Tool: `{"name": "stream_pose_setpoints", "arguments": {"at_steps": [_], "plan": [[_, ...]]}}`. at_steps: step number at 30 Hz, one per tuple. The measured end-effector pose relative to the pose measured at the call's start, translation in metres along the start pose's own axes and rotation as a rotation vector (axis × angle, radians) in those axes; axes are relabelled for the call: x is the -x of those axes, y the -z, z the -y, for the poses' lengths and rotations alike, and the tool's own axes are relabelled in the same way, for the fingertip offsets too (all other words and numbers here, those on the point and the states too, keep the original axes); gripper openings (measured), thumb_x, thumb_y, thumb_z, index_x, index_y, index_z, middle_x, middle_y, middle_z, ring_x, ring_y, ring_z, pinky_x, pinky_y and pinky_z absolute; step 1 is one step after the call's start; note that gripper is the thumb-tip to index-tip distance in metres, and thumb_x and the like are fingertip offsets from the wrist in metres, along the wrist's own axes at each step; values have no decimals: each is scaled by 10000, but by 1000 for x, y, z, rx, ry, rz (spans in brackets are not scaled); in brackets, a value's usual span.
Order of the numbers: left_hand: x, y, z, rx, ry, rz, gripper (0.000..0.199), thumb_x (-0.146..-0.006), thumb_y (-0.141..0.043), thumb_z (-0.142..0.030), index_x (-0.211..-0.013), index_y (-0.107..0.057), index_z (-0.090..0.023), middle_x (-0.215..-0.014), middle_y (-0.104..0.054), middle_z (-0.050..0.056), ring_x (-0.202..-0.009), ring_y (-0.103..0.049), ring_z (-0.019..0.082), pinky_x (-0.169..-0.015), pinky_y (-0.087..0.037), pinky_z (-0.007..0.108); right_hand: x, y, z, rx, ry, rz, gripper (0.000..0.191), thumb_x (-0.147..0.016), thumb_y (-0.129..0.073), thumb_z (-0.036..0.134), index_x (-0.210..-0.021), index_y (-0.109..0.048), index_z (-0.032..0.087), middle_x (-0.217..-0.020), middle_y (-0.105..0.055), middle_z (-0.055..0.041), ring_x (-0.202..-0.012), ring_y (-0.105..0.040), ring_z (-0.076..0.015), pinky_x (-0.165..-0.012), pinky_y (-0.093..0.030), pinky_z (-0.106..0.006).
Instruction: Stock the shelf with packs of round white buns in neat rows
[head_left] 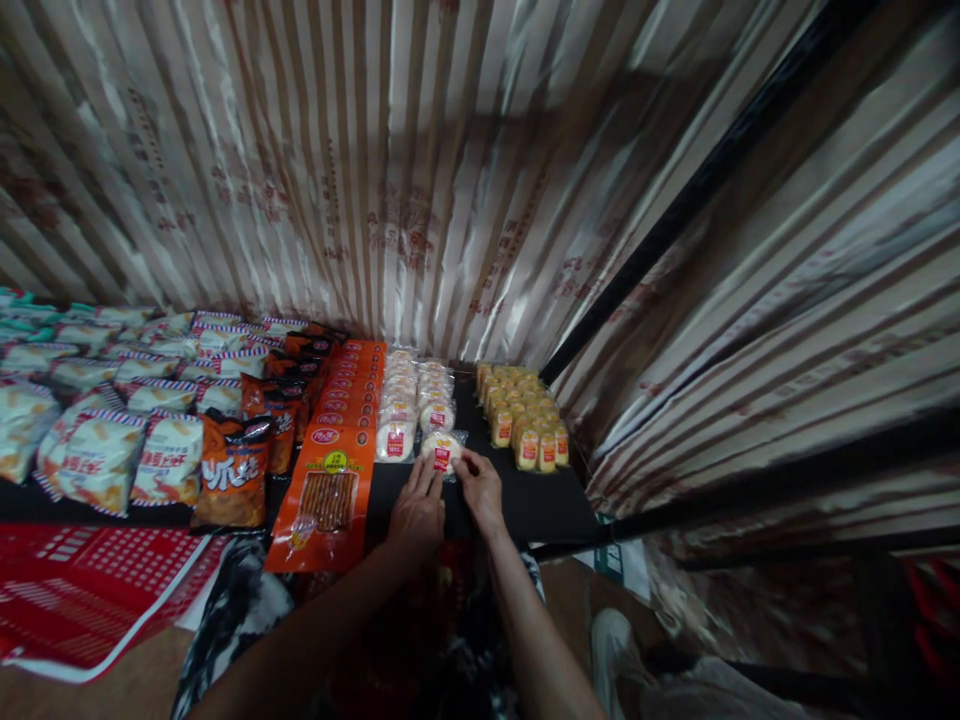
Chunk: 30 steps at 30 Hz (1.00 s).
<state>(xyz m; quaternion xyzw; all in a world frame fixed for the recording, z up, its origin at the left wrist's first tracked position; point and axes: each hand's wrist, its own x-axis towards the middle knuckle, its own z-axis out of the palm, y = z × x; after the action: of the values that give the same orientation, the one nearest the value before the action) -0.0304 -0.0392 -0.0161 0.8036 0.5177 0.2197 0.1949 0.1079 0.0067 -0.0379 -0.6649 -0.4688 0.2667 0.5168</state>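
At the front of a row on the black shelf, a round white cake in a clear wrapper (441,450) with a red label lies between my hands. My left hand (420,505) touches its left and lower edge with the fingers. On the other side my right hand (480,488) pinches the right edge of the wrapper. Left of it runs a second row of the same wrapped white cakes (395,440). Further left, orange packs of brown sticks (326,490) overlap in a long row. To the right stand small yellow wrapped cakes (529,450) in rows.
Orange and black snack bags (232,475) and several white snack bags (97,450) fill the shelf's left part. A red plastic basket (97,580) sits below at left. Striped plastic sheeting (420,200) hangs behind. A black metal bar (675,230) slants up at right.
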Motion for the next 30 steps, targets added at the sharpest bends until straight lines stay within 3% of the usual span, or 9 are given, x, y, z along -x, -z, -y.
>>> {"name": "stream_pose_setpoints", "arguments": {"at_steps": [10, 30], "plan": [[-16, -10, 9, -134, -36, -23, 498, -837, -384, -181, -1311, -423, -32, -1440, -321, 189, -1357, -229, 304, -1048, -353, 450, -17, -13, -6, 138, 55, -26, 311, -711, -604, 376, -899, -711, 154, -891, -663, -86, -799, -613, -185, -796, -472, -308], [-31, -14, 18, -174, -15, -63, 490, -842, -391, -219, -1293, -455, -40, -1416, -371, 174, -1352, -255, 288, -1065, -333, 439, -31, -29, -7, 290, 168, -39, 287, -768, -548, 330, -913, -705, 139, -917, -660, -104, -848, -606, -188, -822, -471, -306]]}}
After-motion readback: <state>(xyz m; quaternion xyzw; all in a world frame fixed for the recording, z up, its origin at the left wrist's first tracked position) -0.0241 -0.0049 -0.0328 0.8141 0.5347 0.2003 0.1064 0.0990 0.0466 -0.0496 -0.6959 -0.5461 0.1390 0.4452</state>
